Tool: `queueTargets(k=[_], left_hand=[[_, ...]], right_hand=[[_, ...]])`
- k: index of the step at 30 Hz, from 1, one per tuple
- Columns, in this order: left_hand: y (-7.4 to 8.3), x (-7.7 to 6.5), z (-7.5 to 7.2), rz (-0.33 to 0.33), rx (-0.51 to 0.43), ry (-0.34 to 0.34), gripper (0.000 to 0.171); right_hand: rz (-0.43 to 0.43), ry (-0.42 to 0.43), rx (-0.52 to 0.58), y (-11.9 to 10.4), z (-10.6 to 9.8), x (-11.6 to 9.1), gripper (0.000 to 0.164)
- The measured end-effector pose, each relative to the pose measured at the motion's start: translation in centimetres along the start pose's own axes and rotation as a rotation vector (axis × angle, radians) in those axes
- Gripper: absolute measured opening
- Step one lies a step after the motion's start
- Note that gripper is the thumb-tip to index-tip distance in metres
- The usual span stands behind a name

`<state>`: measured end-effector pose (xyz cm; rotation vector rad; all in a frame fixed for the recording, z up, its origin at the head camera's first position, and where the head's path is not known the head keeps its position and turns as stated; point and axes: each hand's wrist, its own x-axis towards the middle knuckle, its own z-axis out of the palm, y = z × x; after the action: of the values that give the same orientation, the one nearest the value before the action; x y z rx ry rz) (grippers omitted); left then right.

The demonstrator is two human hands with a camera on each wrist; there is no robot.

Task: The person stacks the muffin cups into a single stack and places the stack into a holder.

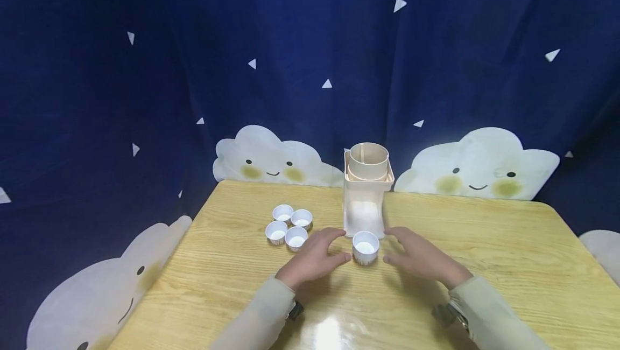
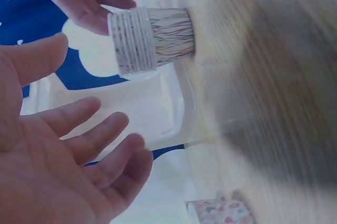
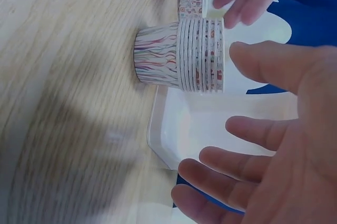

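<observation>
A nested stack of paper baking cups [image 1: 365, 247], white inside, stands upright on the table between both hands. The wrist views show its striped lowest cup [image 3: 155, 55] and several layered rims [image 2: 131, 42]. To the left of the stack is my left hand [image 1: 316, 257], fingers spread and loosely bent, holding nothing. My right hand [image 1: 420, 256] mirrors it on the other side, also apart from the cups, its palm facing inward. Right behind the stack rises a cream plastic dispenser-like stand [image 1: 364, 199] with a round open tube [image 1: 369, 161] on top.
Several more paper baking cups [image 1: 276, 233] stand grouped on the wooden table [image 1: 232, 285], left of the stand. A dark blue curtain [image 1: 290, 32] with white triangles and smiling clouds hangs behind the table's back edge and along its left side.
</observation>
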<state>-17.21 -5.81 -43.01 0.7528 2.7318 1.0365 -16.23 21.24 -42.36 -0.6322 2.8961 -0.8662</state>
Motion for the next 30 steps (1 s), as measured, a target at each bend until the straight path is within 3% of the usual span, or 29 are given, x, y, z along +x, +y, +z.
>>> queueTargets(k=[7, 14, 22, 30], left_hand=[[-0.3, -2.5, -1.2, 0.060, 0.003, 0.059, 0.054], [-1.2, -4.8, -1.9, 0.049, -0.020, 0.032, 0.053], [-1.7, -5.1, -1.6, 0.065, -0.045, 0.021, 0.053], [-1.6, -5.2, -1.3, 0.041, -0.062, 0.000, 0.051]], right_hand=[[0.049, 0.028, 0.059, -0.2, 1.1, -0.1, 0.062], [0.056, 0.103, 0.155, -0.5, 2.8, 0.3, 0.073], [0.013, 0.144, 0.255, -0.4, 4.6, 1.7, 0.082], [0.123, 0.118, 0.304, -0.4, 5.6, 2.8, 0.077]])
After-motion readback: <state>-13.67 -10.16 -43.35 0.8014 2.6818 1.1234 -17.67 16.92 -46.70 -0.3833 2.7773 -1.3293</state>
